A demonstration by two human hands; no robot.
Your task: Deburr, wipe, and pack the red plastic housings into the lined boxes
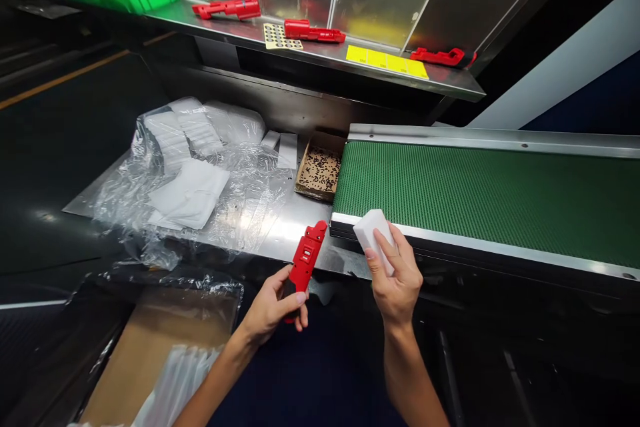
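A red plastic part (301, 270) was gripped by the left fingers (294, 301), left of the green conveyor belt (475, 197); a white block (370, 223) was held, apart from it, by the right fingers (389, 248) at the belt's near edge. White sheets (193, 190) were spread on the metal surface (300, 210) left of the belt.

No readable text or labels.

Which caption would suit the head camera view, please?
Left hand holding a red plastic part, right hand a white block, beside a green conveyor belt.
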